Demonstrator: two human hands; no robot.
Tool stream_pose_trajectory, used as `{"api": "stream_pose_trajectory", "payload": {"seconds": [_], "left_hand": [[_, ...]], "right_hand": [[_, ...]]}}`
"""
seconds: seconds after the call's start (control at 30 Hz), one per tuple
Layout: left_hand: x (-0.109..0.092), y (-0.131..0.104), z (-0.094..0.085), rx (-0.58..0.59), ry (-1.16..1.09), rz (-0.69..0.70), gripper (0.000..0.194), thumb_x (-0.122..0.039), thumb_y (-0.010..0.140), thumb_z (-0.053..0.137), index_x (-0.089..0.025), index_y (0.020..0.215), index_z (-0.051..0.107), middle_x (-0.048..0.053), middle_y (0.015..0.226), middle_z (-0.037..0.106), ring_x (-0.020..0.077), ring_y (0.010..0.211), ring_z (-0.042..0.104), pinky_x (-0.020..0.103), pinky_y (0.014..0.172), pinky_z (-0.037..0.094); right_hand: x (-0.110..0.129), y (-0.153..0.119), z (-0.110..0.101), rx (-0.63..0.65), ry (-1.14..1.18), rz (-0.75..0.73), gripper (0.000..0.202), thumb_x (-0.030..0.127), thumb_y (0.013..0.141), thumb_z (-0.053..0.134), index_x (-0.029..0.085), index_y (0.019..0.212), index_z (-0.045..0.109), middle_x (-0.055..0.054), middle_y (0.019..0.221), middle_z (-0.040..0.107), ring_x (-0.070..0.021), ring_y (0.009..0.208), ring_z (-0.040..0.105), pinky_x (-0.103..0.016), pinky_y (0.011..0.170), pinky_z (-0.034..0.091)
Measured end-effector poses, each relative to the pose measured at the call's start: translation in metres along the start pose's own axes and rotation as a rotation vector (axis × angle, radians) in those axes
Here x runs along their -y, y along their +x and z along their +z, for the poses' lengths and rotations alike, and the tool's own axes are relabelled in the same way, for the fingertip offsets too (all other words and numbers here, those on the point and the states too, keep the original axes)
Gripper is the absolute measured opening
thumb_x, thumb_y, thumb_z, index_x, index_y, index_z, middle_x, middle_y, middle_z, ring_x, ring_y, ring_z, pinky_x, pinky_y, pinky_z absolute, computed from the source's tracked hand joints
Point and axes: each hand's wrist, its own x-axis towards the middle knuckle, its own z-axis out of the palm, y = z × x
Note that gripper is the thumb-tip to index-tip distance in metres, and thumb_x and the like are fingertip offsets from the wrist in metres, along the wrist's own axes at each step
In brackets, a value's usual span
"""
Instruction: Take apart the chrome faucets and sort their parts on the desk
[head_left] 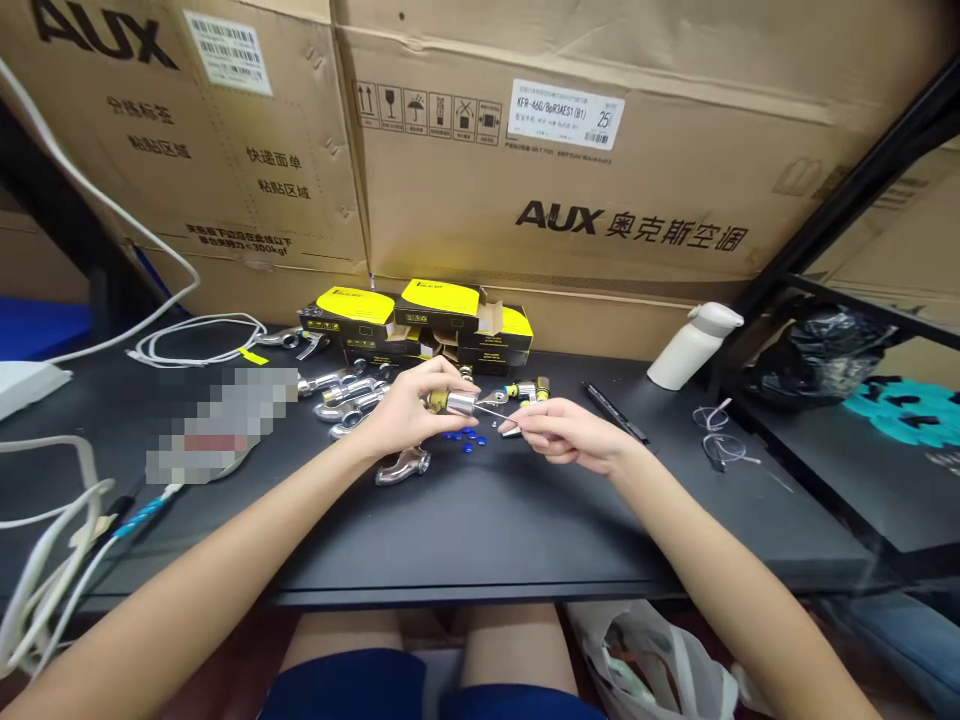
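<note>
A pixelated block (pixel 223 420) at left centre of the frame masks whatever lies there on the black table (pixel 480 520). The left hand (pixel 409 410) covers most of the small metal fitting (pixel 459 402) it holds; the fitting's form cannot be told. The thin item pinched by the right hand (pixel 566 432) is too small to identify. Blue bits (pixel 465 438) below the hands: too small to name. Both forearms are cut off by the lower edge. Cardboard boxes (pixel 570 150) run out of the top edge; white cables (pixel 45 570) leave at the left.

A black table (pixel 465 530) is spanning the frame's middle. Yellow-lidded boxes (pixel 420 320) are sitting upper centre, a white bottle (pixel 691 345) upper right, white cables (pixel 199 338) left.
</note>
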Motion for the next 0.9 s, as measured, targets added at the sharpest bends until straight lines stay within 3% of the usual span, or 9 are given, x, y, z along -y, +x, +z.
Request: {"api": "stream_pose_trajectory", "payload": {"seconds": [0.2, 0.3, 0.37, 0.43, 0.5, 0.6, 0.7, 0.8, 0.9], "left_hand": [[-0.004, 0.003, -0.008, 0.067, -0.163, -0.108, 0.04, -0.032, 0.062, 0.081, -0.017, 0.098, 0.072, 0.007, 0.092, 0.063, 0.0188, 0.086, 0.058, 0.034, 0.078, 0.048], [-0.007, 0.003, -0.009, 0.121, -0.277, -0.255, 0.041, -0.033, 0.063, 0.079, -0.015, 0.099, 0.071, 0.009, 0.099, 0.067, 0.0213, 0.091, 0.062, 0.035, 0.081, 0.049], [-0.008, 0.003, -0.01, 0.18, -0.348, -0.362, 0.039, -0.035, 0.066, 0.077, -0.014, 0.098, 0.07, 0.007, 0.093, 0.07, 0.0208, 0.086, 0.065, 0.033, 0.078, 0.052], [-0.009, 0.002, -0.011, 0.237, -0.39, -0.438, 0.032, -0.04, 0.072, 0.07, -0.014, 0.09, 0.069, 0.006, 0.081, 0.071, 0.0189, 0.075, 0.066, 0.031, 0.07, 0.052], [-0.009, 0.001, -0.01, 0.259, -0.423, -0.516, 0.033, -0.047, 0.079, 0.061, -0.014, 0.079, 0.065, 0.005, 0.071, 0.068, 0.0172, 0.065, 0.066, 0.028, 0.062, 0.051], [-0.01, 0.002, -0.007, 0.213, -0.502, -0.603, 0.035, -0.052, 0.081, 0.057, -0.017, 0.075, 0.057, -0.002, 0.059, 0.059, 0.0136, 0.054, 0.061, 0.024, 0.053, 0.048], [-0.01, 0.003, -0.005, 0.179, -0.547, -0.581, 0.032, -0.049, 0.079, 0.06, -0.018, 0.079, 0.054, -0.004, 0.062, 0.054, 0.0114, 0.056, 0.059, 0.022, 0.056, 0.047], [-0.011, 0.003, -0.004, 0.187, -0.551, -0.561, 0.03, -0.047, 0.078, 0.061, -0.018, 0.078, 0.053, -0.003, 0.067, 0.054, 0.0121, 0.063, 0.06, 0.022, 0.058, 0.046], [-0.01, 0.003, -0.002, 0.165, -0.522, -0.576, 0.028, -0.045, 0.078, 0.06, -0.018, 0.077, 0.052, -0.004, 0.066, 0.051, 0.0109, 0.06, 0.056, 0.021, 0.056, 0.044]], "right_hand": [[-0.003, -0.001, 0.011, -0.049, -0.014, -0.049, 0.037, 0.042, 0.08, 0.065, 0.012, 0.1, 0.068, 0.011, 0.054, 0.016, -0.0043, 0.046, 0.01, -0.019, 0.038, 0.007], [-0.003, -0.004, 0.016, -0.096, -0.14, -0.136, 0.037, 0.045, 0.084, 0.06, 0.013, 0.101, 0.069, 0.01, 0.053, 0.018, -0.0048, 0.045, 0.012, -0.019, 0.039, 0.011], [-0.005, -0.005, 0.018, -0.151, -0.307, -0.233, 0.037, 0.045, 0.086, 0.055, 0.015, 0.101, 0.07, 0.008, 0.05, 0.026, -0.0057, 0.044, 0.02, -0.02, 0.04, 0.018], [-0.008, -0.004, 0.019, -0.238, -0.525, -0.37, 0.036, 0.044, 0.088, 0.052, 0.017, 0.1, 0.071, 0.003, 0.052, 0.043, -0.0091, 0.047, 0.035, -0.023, 0.046, 0.03], [-0.011, -0.002, 0.02, -0.322, -0.727, -0.53, 0.032, 0.041, 0.089, 0.051, 0.018, 0.1, 0.072, -0.003, 0.065, 0.061, -0.0149, 0.058, 0.049, -0.029, 0.058, 0.041], [-0.013, 0.001, 0.021, -0.382, -0.823, -0.647, 0.028, 0.037, 0.089, 0.053, 0.019, 0.098, 0.072, -0.007, 0.083, 0.068, -0.0184, 0.072, 0.058, -0.033, 0.071, 0.045], [-0.014, 0.003, 0.021, -0.342, -0.61, -0.468, 0.034, 0.043, 0.089, 0.05, 0.017, 0.088, 0.073, -0.002, 0.062, 0.058, -0.0129, 0.057, 0.052, -0.025, 0.055, 0.042], [-0.015, 0.006, 0.022, -0.169, -0.328, -0.193, 0.041, 0.05, 0.088, 0.049, 0.015, 0.086, 0.07, 0.006, 0.05, 0.035, -0.0057, 0.04, 0.027, -0.019, 0.037, 0.022], [-0.019, 0.008, 0.023, -0.16, -0.3, -0.159, 0.038, 0.049, 0.086, 0.052, 0.014, 0.086, 0.069, 0.005, 0.054, 0.04, -0.0045, 0.039, 0.022, -0.02, 0.036, 0.017]]}}
